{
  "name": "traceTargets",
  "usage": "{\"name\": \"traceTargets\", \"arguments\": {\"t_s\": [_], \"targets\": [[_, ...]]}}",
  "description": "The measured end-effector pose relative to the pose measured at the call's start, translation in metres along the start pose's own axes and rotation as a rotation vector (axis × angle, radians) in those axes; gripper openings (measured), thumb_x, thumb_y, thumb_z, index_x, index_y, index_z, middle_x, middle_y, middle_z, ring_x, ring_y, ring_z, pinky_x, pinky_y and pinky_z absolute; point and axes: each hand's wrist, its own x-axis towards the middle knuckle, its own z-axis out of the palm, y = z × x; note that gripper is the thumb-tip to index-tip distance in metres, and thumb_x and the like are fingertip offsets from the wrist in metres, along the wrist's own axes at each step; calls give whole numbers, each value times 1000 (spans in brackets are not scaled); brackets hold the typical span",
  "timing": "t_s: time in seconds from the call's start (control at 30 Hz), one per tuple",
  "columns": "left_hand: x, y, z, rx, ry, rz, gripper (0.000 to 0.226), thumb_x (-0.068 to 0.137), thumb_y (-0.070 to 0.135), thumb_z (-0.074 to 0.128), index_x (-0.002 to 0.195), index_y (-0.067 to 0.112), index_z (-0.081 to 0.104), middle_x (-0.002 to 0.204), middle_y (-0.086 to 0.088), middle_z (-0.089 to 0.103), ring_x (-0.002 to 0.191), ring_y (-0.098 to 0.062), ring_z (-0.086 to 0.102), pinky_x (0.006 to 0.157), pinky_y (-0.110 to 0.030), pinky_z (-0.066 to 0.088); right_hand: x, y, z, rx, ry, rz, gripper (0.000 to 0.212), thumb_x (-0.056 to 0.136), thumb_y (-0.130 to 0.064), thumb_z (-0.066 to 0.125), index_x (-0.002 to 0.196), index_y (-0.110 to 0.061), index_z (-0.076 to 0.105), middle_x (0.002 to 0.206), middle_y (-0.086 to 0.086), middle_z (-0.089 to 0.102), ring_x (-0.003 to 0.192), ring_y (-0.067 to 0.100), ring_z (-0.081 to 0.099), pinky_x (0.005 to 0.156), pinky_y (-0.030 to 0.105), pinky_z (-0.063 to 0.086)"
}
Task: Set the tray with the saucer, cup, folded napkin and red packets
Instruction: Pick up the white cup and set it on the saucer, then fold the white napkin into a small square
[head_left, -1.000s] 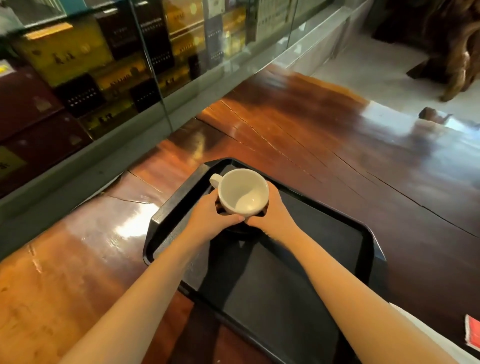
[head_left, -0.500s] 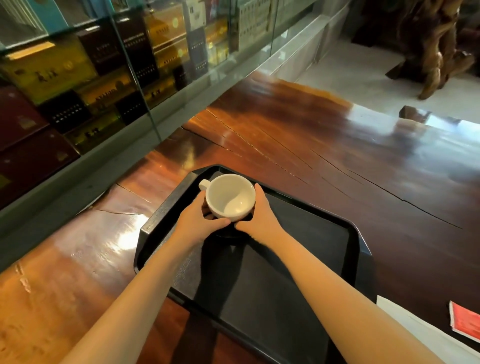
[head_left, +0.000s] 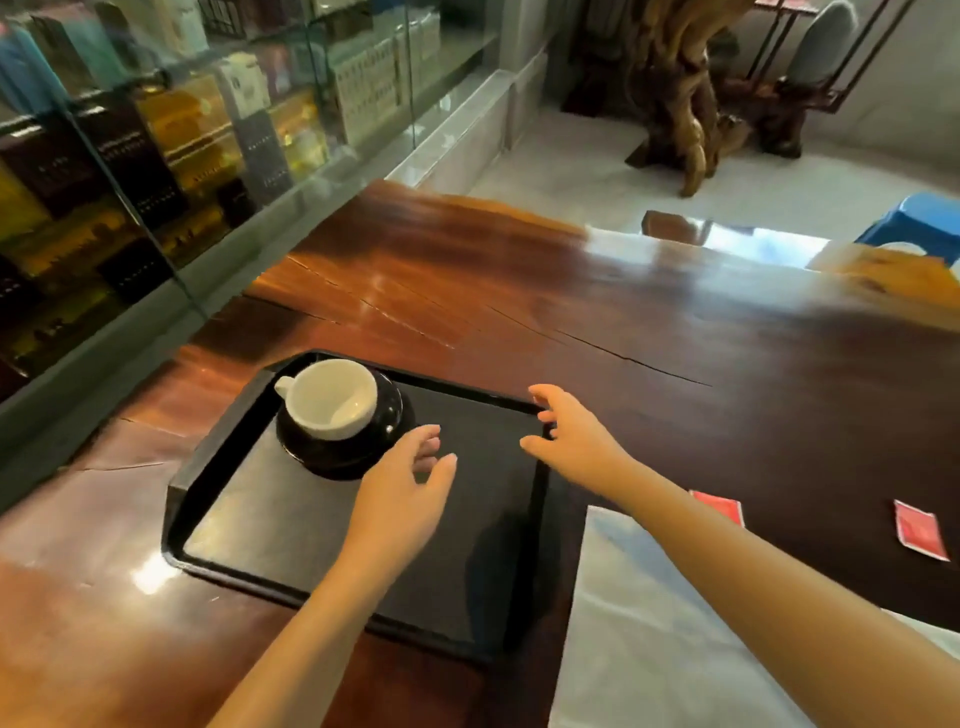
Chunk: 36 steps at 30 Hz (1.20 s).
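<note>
Left hand (head_left: 400, 499) is hovering empty, fingers spread, just beside the cup (head_left: 332, 397) sitting on its saucer (head_left: 337, 457); right hand (head_left: 571, 441) is hanging wide over the tray (head_left: 174, 519) edge.

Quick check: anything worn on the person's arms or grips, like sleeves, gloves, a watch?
Nothing worn shows. The left grip and right grip are bare, no gloves or rings visible. The left forearm and right forearm are bare to the frame edge: no sleeves, watch or bracelet.
</note>
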Motion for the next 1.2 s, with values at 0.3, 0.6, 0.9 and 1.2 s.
{"name": "traceTargets", "arguments": {"t_s": [0.3,0.6,0.9,1.2], "targets": [[-96,13,119,210,-299,158,45,91,30,51,135,21,43,135,4,52,116,-11,52,92,-21,39,-162,129,-28,-68,91,155,58,88,-21,60,140,-14,33,142,7,41,127,22,43,106,38,37],[-205,-34,196,463,-449,229,48,91,28,51,137,18,39,141,-1,44,129,-18,39,104,-27,32,-300,231,-8,-220,23,287,57,91,-25,54,141,-15,29,146,5,33,134,21,30,109,31,28],[-247,-105,218,870,-422,518,64,91,61,13,147,31,9,158,0,3,144,-14,-8,114,-39,-7,-383,296,50,-452,211,196,61,88,-46,34,143,-21,25,151,-1,23,140,16,12,115,36,9],[-206,-97,194,861,-567,590,65,83,60,23,143,35,24,156,11,5,144,-9,-3,118,-43,0,-426,230,110,-352,306,410,62,77,-48,38,127,-14,54,134,3,56,124,18,39,99,36,43]]}}
